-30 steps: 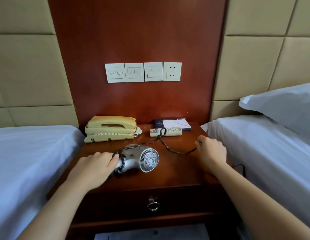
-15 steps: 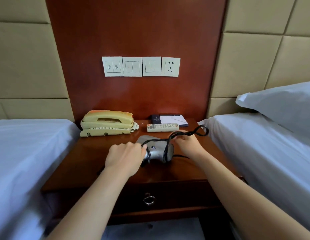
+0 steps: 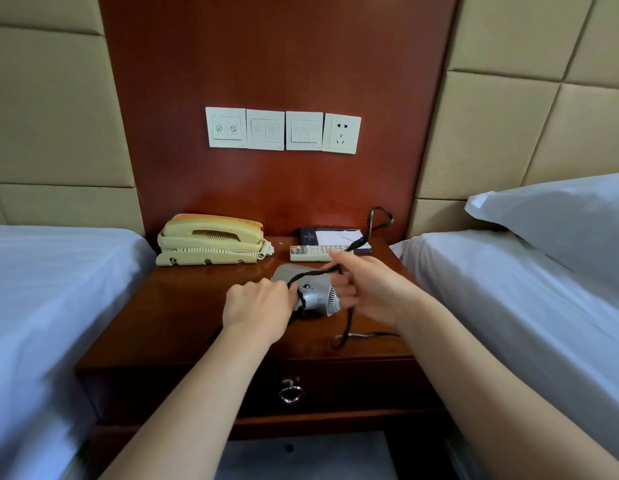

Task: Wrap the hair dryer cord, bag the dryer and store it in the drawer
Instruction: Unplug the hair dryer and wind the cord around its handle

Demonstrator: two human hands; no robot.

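Cord-wrapping is the step in hand: on the counter [image 3: 197,320], the left hand [image 3: 257,306] grips the hair dryer [image 3: 313,296] while the right hand [image 3: 368,285] pinches the cord [image 3: 379,225], whose next loop likely needs steady tension.

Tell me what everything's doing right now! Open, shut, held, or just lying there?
hair dryer: lying on nightstand, handle gripped by left hand
cord: partly wrapped, held by right hand, loop raised
drawer: shut
telephone: handset on cradle
remote: lying flat
notepad: lying flat
wall socket: nothing plugged in
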